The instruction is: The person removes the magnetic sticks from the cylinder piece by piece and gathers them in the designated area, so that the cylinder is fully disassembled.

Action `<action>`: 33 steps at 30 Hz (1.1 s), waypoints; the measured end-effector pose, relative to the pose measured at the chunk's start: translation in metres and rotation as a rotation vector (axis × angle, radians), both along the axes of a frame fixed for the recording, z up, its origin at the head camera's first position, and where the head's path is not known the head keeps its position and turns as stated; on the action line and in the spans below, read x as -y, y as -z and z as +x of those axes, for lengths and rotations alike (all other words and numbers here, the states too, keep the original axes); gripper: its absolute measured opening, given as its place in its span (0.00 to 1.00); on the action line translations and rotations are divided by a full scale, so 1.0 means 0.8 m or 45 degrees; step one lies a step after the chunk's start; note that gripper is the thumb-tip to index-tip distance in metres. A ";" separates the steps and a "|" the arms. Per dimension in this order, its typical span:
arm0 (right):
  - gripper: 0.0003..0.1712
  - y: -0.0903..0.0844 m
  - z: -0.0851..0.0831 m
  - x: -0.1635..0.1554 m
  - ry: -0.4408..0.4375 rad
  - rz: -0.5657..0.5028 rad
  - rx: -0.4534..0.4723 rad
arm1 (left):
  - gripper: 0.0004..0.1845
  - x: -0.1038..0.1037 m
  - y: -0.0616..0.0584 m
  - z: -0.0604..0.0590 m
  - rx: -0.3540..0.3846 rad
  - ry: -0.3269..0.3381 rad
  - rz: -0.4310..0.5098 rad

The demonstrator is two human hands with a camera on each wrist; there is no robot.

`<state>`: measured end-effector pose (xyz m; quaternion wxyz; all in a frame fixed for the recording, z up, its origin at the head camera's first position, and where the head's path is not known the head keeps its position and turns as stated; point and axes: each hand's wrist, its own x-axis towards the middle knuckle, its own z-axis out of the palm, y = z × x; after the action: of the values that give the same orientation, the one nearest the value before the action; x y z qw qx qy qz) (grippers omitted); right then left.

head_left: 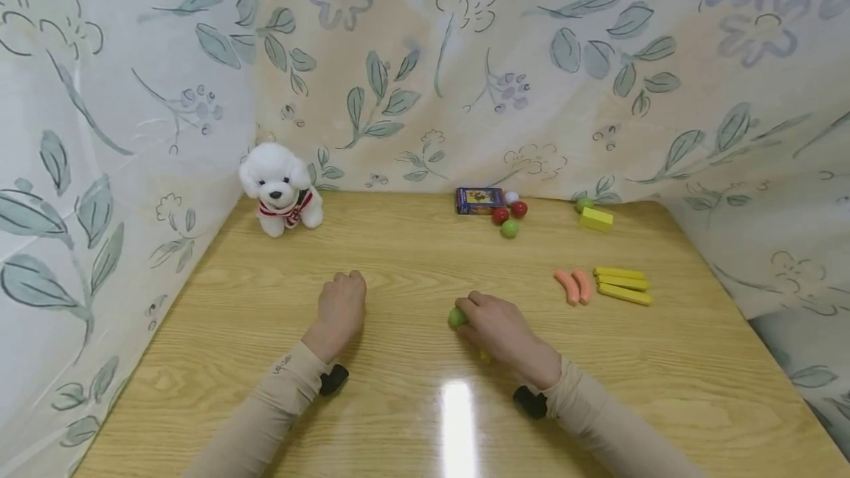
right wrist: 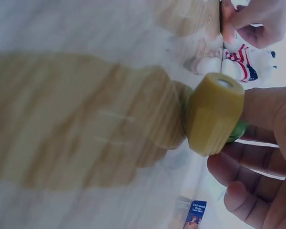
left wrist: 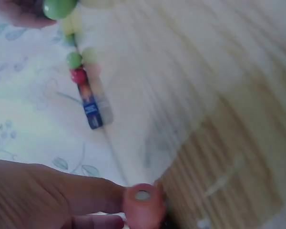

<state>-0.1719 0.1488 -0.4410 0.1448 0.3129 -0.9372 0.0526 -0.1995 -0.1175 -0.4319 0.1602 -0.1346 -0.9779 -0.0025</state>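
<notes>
My left hand (head_left: 343,306) rests curled on the wooden table (head_left: 398,249). In the left wrist view its fingers (left wrist: 71,200) pinch a small orange-pink cylinder (left wrist: 143,206) just above the wood. My right hand (head_left: 496,324) lies to the right of it. It grips a yellow ribbed toy piece (right wrist: 214,114) with a round green end (head_left: 457,317). That green end also shows at the top of the left wrist view (left wrist: 58,7). The hands are about a hand's width apart.
A white plush dog (head_left: 282,186) sits at the back left. A blue box (head_left: 478,200) with a red ball (head_left: 519,209) and a green ball (head_left: 509,229) lies at the back. A yellow block (head_left: 596,219), pink sausages (head_left: 575,286) and yellow sticks (head_left: 622,285) lie right. Flowered curtains enclose the table.
</notes>
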 end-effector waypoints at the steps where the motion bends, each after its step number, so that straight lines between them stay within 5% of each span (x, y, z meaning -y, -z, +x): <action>1: 0.20 0.000 0.000 -0.001 -0.005 0.000 0.002 | 0.15 0.002 0.001 -0.001 0.007 -0.005 -0.028; 8: 0.29 -0.005 0.006 -0.011 0.068 -0.044 0.137 | 0.10 -0.009 0.002 0.003 0.019 0.018 -0.037; 13: 0.30 -0.009 0.012 -0.024 0.105 -0.166 0.315 | 0.10 -0.034 -0.002 0.015 0.088 0.195 0.111; 21: 0.33 -0.004 0.011 -0.025 0.122 -0.228 0.382 | 0.09 -0.063 0.011 0.024 0.182 0.504 0.342; 27: 0.31 -0.002 0.016 -0.018 0.120 -0.345 0.488 | 0.06 -0.072 0.009 0.029 0.255 0.576 0.410; 30: 0.26 -0.003 0.016 -0.018 0.096 -0.343 0.359 | 0.06 -0.072 0.009 0.030 0.240 0.610 0.413; 33: 0.25 -0.005 0.010 -0.022 -0.056 -0.219 0.123 | 0.05 -0.073 0.008 0.031 0.236 0.637 0.414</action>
<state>-0.1638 0.1664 -0.4370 0.1246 0.3169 -0.9280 0.1510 -0.1749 -0.0591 -0.4381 0.0841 -0.3431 -0.9116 -0.2104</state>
